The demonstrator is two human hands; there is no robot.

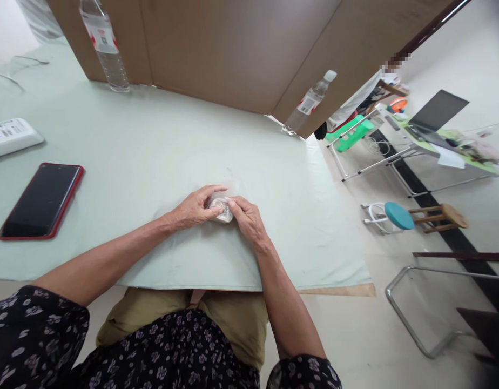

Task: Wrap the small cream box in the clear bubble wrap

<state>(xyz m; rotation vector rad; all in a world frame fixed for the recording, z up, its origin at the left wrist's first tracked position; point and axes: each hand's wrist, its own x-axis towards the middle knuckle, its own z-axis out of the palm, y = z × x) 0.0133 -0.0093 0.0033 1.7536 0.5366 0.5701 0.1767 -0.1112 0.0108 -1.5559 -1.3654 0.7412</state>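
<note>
Pale green bench (152, 162), smooth and matte, backed by a wall of brown cardboard (233, 48) and flanked on the right by a light tiled floor. Two clear plastic bottles, both upright against the cardboard: one at the back left (105, 46) with a white and red label, one at the back right corner (310, 102) with a white cap; contents too clear to judge. One flat black phone (42, 201) in a red case, face up on the bench at the left, well apart from the hands. One white rectangular pack (10, 136) with printed text behind the phone, partly cut by the frame edge. Near the front edge, at the middle of the bench, one small clear plastic bag (222, 209), crinkled and glossy, holding something pale, possibly a coiled white item, though too small to tell. Left hand (194, 208) on the bag's left side, fingers (214, 189) curled over its top and pinching the film. Right hand (248, 220) touching the bag's right side, fingertips pressed together on its edge. Both forearms bare, dark floral sleeves at the bottom. Off the bench at the right: one round stool with a teal seat (398, 215), one wooden stool (442, 216) lying beside it, one folding table (444, 146) carrying an open laptop (433, 116).
</note>
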